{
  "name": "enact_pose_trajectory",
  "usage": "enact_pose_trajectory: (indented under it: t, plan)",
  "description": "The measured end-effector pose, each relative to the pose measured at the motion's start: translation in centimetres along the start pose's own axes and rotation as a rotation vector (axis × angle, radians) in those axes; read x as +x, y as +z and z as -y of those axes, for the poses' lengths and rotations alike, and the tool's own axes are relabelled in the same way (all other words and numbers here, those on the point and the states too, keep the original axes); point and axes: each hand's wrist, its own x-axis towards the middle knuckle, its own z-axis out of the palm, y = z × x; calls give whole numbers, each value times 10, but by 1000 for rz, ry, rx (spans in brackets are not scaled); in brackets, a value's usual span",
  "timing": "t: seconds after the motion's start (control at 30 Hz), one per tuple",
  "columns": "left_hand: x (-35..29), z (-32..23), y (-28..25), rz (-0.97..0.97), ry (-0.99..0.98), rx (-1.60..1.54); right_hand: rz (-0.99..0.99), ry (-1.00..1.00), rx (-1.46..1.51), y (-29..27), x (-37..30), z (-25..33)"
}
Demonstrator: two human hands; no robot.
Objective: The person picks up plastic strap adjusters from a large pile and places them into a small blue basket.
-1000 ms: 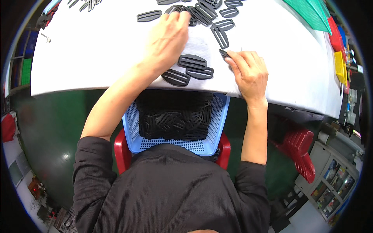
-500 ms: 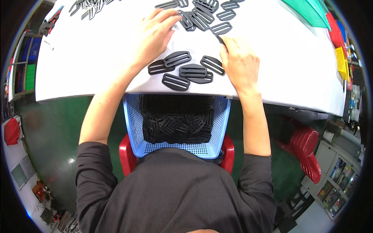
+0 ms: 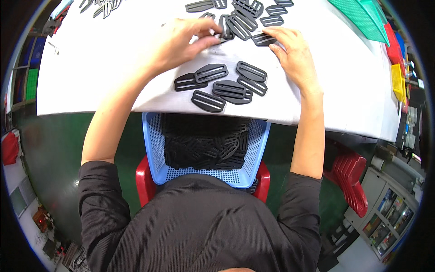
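My right hand (image 3: pixel 293 56) has its thumb and forefinger around the end of a flat black plastic slider buckle (image 3: pixel 262 40) at the right of the far pile. My left hand (image 3: pixel 188 43) is beside that pile, thumb and fingers curled but apart, slightly blurred. By its fingertips is another slider buckle (image 3: pixel 225 26), partly covered; no held piece shows clearly. Several more buckles (image 3: pixel 244 20) overlap in the pile. Closer to me, a looser group includes a top-right buckle (image 3: pixel 252 71), one partly beneath it (image 3: pixel 253 86) and a front one (image 3: pixel 208 101).
A blue plastic basket (image 3: pixel 153 156) full of black buckles sits below the front edge of the white table (image 3: pixel 113 90). More black pieces (image 3: pixel 106 8) lie far left. Green (image 3: pixel 362 20) and yellow baskets (image 3: pixel 398 81) are at right, with stacked red stools (image 3: pixel 349 174) beyond.
One more buckle now lies in the near group, at its right. My right hand has moved from a thin, edge-on buckle to one at the pile. My left hand has shifted slightly nearer.
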Motion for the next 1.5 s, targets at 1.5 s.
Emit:
enact_pose_trajectory:
  t: [1.5]
  plan:
    - [-16, -13, 6, -172, -58, 478, -270, 121, -77, 22, 23, 64]
